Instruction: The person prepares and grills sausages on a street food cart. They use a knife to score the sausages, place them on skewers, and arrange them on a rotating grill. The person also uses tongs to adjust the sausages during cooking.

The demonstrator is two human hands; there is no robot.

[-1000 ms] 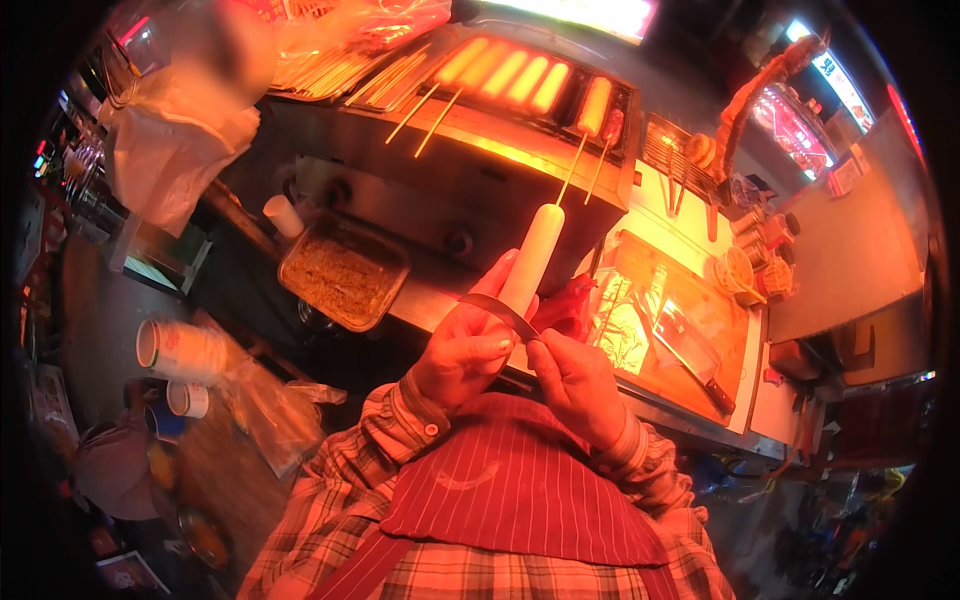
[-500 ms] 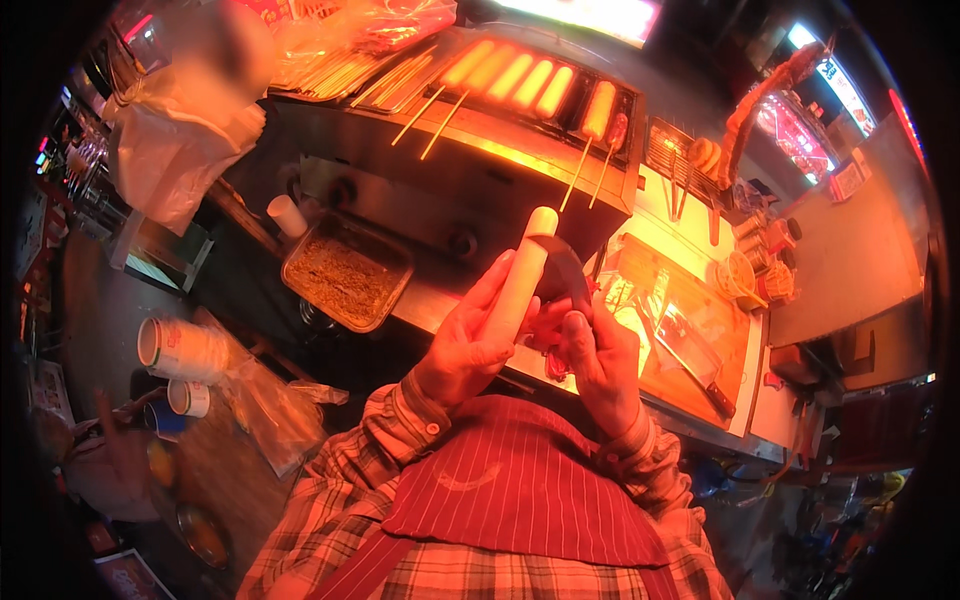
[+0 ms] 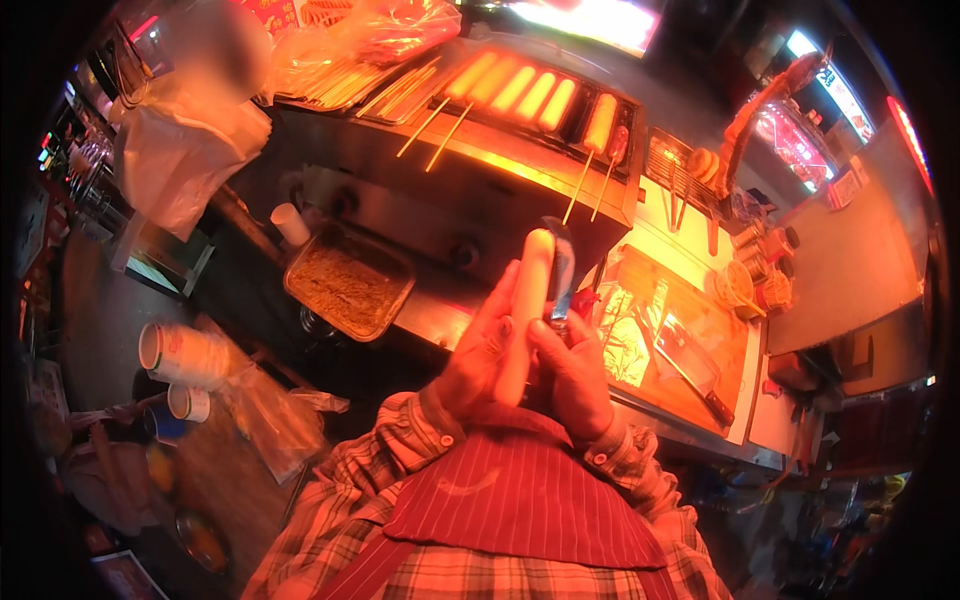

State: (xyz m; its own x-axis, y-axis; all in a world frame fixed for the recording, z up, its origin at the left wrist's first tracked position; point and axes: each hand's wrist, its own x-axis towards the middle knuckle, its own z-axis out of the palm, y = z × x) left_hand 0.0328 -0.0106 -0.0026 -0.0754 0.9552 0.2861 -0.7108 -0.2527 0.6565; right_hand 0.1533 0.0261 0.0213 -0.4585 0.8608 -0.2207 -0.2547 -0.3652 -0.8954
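Two hands meet around one pale sausage (image 3: 528, 310), which stands tilted in front of the apron (image 3: 525, 490), its top leaning toward 12:30. The left hand (image 3: 475, 350) grasps it from the 9 o'clock side, fingers fairly straight along its flank. The right hand (image 3: 577, 375) is at 4 o'clock, grasping a curved knife (image 3: 565, 265), its thumb toward the sausage; its other fingers are mostly hidden, so I cannot tell how tightly they are closed. The blade rises just beside the sausage's upper end, on its 3 o'clock side; whether they touch, I cannot tell.

From the hands, the lit grill (image 3: 575, 190) lies at 12 o'clock, bearing a row of glowing pale sausages (image 3: 520, 90), with a darker reddish one (image 3: 619, 145) at the row's 3 o'clock end. Bundled wooden skewers (image 3: 345, 88) lie at 11. A wire rack (image 3: 665, 150) sits at 1:30, small jars (image 3: 775, 290) at 2:30. At 3 o'clock a cutting board (image 3: 715, 310) carries crumpled foil (image 3: 625, 345) and a large knife (image 3: 693, 380). A tray (image 3: 405, 300) of brown crumbly food is at 10, a white cup (image 3: 290, 225) just beyond it, and stacked paper cups (image 3: 185, 355) are at 9.
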